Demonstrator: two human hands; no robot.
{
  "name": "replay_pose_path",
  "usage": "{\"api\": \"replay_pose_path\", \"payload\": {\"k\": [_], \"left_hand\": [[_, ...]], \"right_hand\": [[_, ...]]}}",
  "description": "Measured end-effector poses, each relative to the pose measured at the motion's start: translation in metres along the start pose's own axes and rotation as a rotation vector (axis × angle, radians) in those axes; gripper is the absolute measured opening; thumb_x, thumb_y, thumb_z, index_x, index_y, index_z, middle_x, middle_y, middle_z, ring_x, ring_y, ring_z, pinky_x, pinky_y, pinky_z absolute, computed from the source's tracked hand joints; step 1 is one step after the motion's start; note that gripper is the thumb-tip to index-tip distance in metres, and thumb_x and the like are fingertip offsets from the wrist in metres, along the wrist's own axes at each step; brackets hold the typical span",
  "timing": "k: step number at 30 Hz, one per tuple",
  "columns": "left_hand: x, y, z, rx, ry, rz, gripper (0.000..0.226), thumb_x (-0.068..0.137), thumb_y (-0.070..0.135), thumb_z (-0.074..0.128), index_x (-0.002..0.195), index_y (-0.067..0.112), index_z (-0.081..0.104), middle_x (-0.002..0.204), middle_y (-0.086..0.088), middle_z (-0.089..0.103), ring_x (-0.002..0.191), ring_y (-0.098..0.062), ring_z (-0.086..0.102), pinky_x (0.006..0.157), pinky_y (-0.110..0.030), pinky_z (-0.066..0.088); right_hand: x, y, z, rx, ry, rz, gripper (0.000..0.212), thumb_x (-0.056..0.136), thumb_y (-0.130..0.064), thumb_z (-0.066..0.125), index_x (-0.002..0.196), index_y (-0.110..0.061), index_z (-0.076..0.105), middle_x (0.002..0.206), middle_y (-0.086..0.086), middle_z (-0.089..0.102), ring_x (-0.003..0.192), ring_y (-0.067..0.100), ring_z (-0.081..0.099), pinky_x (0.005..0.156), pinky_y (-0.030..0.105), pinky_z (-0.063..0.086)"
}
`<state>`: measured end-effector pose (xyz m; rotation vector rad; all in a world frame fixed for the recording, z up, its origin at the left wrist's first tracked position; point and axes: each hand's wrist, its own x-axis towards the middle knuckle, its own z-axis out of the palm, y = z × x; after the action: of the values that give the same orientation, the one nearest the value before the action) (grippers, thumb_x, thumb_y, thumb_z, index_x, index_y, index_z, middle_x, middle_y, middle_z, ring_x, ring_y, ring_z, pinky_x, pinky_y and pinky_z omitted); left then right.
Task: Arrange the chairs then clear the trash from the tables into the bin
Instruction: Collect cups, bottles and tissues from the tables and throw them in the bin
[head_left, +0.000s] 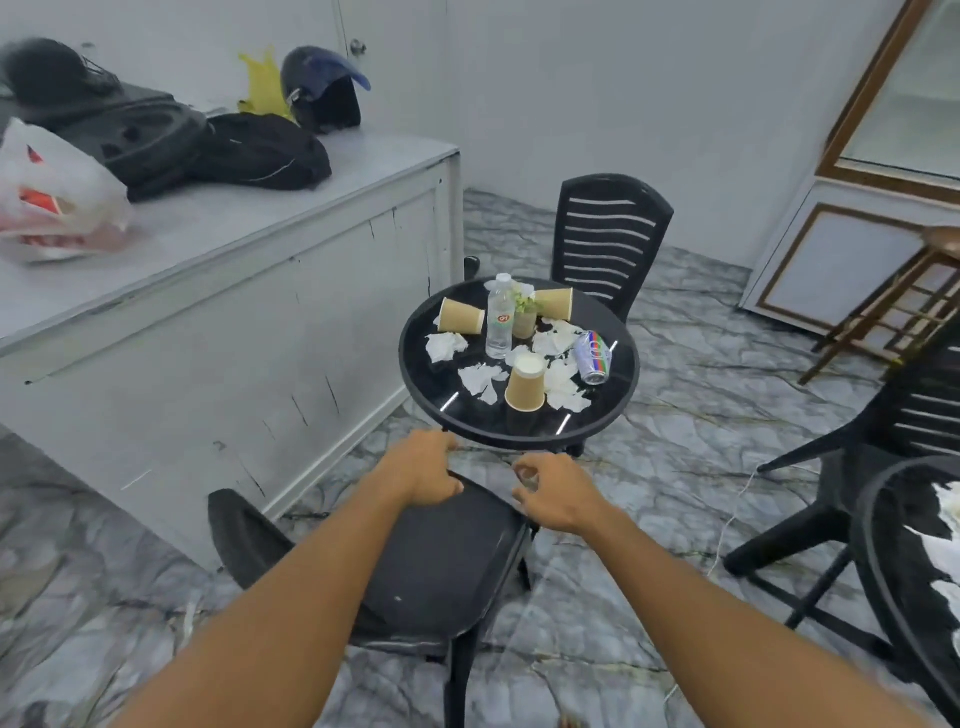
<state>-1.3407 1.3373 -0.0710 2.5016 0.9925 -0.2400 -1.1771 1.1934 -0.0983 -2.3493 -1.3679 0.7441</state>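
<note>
Nearest, black plastic chair (431, 566), seat facing the round black table (519, 421). Left hand (423, 470) curled over the seat's front edge, gripping it; right hand (553, 499) loosely curled just above that edge, fingers apart, grasping nothing. On the table: paper cups (525, 383), crumpled tissues (445, 345), water bottle (500, 317), drink can (594, 357). Beyond, second chair (605, 239).

Round black counter (519, 423) carries three paper cups: two tipped on their sides (460, 315) (555, 303), one upside down (525, 383); also an upright water bottle (500, 323), small plant pot (523, 317), a can (594, 357) on its side and crumpled tissues (445, 346). Long grey counter (291, 208) at left holds black bags (260, 150), two helmets (322, 88) (49, 73), yellow bag (263, 83) and white plastic bag (57, 197). Marbled floor (675, 415) bears the black chairs (608, 239) (436, 566).
</note>
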Motion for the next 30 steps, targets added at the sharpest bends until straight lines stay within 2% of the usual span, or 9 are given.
{"api": "replay_pose_path", "payload": {"k": [3,6,9,10,13,16,21,24,30], "left_hand": [[0.042,0.051,0.005,-0.064,0.062,-0.012,0.067,0.077,0.03,0.069,0.141,0.021,0.051,0.136,0.001,0.059,0.125,-0.022,0.054,0.099,-0.033,0.046],[0.081,0.091,0.011,-0.133,0.078,-0.039,0.069,0.075,0.025,0.068,0.141,0.021,0.051,0.137,-0.001,0.058,0.126,-0.022,0.054,0.101,-0.037,0.048],[0.12,0.114,0.015,-0.131,0.081,-0.061,0.053,0.069,0.037,0.067,0.12,0.028,0.059,0.111,0.004,0.066,0.105,-0.023,0.064,0.083,-0.04,0.056],[0.133,0.119,0.016,-0.12,0.08,-0.066,0.054,0.07,0.039,0.068,0.122,0.026,0.057,0.111,0.003,0.065,0.104,-0.023,0.064,0.08,-0.038,0.055],[0.168,0.129,0.013,-0.092,0.122,-0.071,0.065,0.076,0.035,0.07,0.136,0.019,0.05,0.126,-0.005,0.059,0.117,-0.027,0.055,0.085,-0.038,0.051],[0.21,0.127,0.009,-0.08,0.167,-0.081,0.056,0.077,0.029,0.07,0.129,0.019,0.053,0.124,-0.004,0.057,0.119,-0.027,0.051,0.084,-0.039,0.05],[0.27,0.12,0.011,-0.066,0.197,-0.108,0.072,0.083,0.036,0.06,0.148,0.019,0.034,0.151,-0.006,0.037,0.137,-0.029,0.03,0.108,-0.044,0.038],[0.288,0.119,0.015,-0.033,0.156,-0.133,0.072,0.085,0.036,0.06,0.149,0.02,0.03,0.156,-0.007,0.027,0.139,-0.03,0.025,0.109,-0.045,0.036],[0.311,0.109,0.02,-0.049,0.053,-0.209,0.08,0.083,0.041,0.064,0.151,0.022,0.027,0.157,-0.007,0.026,0.143,-0.031,0.023,0.112,-0.045,0.032]], "right_hand": [[0.025,0.046,-0.039,0.03,0.022,0.006,0.042,0.084,-0.032,0.065,0.124,-0.021,0.063,0.122,0.0,0.067,0.115,0.02,0.06,0.098,0.038,0.049],[0.05,0.089,-0.074,0.044,0.048,0.032,0.042,0.086,-0.03,0.065,0.125,-0.019,0.062,0.121,0.002,0.067,0.112,0.023,0.061,0.095,0.037,0.05],[0.074,0.116,-0.097,0.04,0.045,0.053,0.045,0.084,-0.032,0.064,0.126,-0.019,0.062,0.12,0.003,0.067,0.109,0.023,0.062,0.093,0.039,0.052],[0.084,0.122,-0.102,0.045,0.048,0.058,0.045,0.082,-0.033,0.065,0.125,-0.02,0.062,0.118,0.003,0.067,0.107,0.023,0.062,0.091,0.039,0.052],[0.116,0.136,-0.113,0.076,0.051,0.073,0.049,0.08,-0.037,0.065,0.126,-0.022,0.06,0.113,0.0,0.068,0.104,0.021,0.063,0.089,0.039,0.054],[0.153,0.145,-0.121,0.049,0.065,0.092,0.053,0.078,-0.04,0.068,0.127,-0.022,0.059,0.106,-0.001,0.068,0.099,0.018,0.063,0.084,0.034,0.054],[0.209,0.163,-0.13,-0.016,0.131,0.133,0.056,0.076,-0.044,0.07,0.126,-0.022,0.058,0.119,0.002,0.061,0.108,0.024,0.058,0.085,0.036,0.052],[0.237,0.17,-0.131,-0.052,0.135,0.157,0.055,0.076,-0.044,0.07,0.122,-0.018,0.055,0.119,0.005,0.06,0.108,0.026,0.056,0.083,0.036,0.051],[0.295,0.184,-0.13,-0.095,0.04,0.118,0.072,0.079,-0.044,0.069,0.141,-0.021,0.039,0.139,0.005,0.049,0.123,0.028,0.049,0.094,0.042,0.049]]}}
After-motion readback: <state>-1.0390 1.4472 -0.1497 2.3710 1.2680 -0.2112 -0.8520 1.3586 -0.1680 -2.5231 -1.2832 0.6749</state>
